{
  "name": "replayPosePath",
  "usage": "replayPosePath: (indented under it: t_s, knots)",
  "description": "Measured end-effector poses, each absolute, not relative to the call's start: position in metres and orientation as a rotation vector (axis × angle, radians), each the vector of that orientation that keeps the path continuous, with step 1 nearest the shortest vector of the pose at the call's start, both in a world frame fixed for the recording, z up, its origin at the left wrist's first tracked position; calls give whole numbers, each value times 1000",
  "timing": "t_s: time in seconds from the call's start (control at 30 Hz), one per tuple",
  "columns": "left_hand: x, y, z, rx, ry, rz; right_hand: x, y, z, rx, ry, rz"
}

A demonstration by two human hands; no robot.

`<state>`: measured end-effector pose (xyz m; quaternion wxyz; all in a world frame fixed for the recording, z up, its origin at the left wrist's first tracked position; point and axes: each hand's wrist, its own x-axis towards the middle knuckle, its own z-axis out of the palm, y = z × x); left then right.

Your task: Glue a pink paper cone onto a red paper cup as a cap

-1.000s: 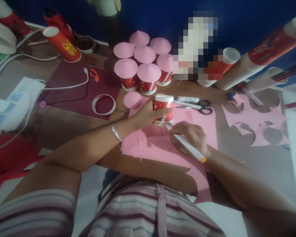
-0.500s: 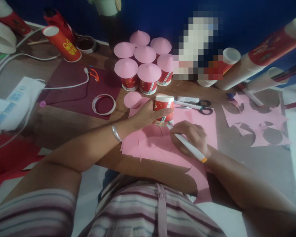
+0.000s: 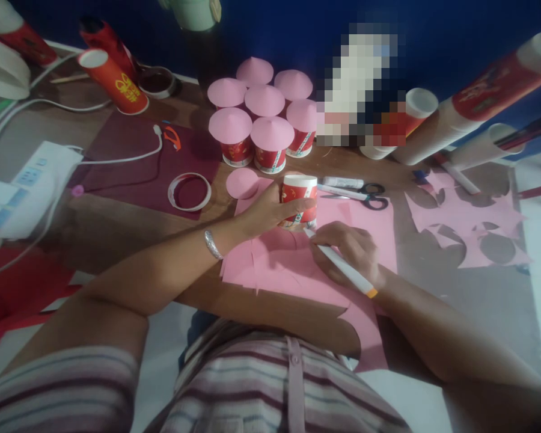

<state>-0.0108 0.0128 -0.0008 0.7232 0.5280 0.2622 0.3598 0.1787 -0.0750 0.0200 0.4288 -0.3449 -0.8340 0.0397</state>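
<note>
One red paper cup (image 3: 299, 187) sits at the middle of the pink paper (image 3: 275, 264); my left hand (image 3: 270, 207) clasps it from the left. My right hand (image 3: 351, 248) pinches one white marker (image 3: 348, 274), tip at the cup's near base. One pair of scissors (image 3: 377, 204) lies to the right, one pink disc (image 3: 242, 182) to the left, seven pink cones (image 3: 264, 100) beyond, one tape ring (image 3: 171, 193) farther left.

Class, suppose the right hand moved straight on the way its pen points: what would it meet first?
Most likely the base of the red cup in the left hand. The tip of the white pen in the right hand looks right beside it; depth leaves contact unclear.
</note>
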Motion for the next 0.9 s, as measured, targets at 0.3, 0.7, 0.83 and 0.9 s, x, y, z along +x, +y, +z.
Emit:
replayPosePath:
  t_s: [0.3,0.7,0.83,0.9]
  knots:
    - [-11,13,-2,1182,591,794,180,-76,18,-878,-2097,106]
    - [-12,14,-4,1190,575,817,180,-75,17,-838,-2093,97]
    - [-11,14,-4,1207,573,820,180,-76,17,-836,-2099,91]
    - [-11,14,-4,1225,584,821,180,-76,17,-846,-2102,93]
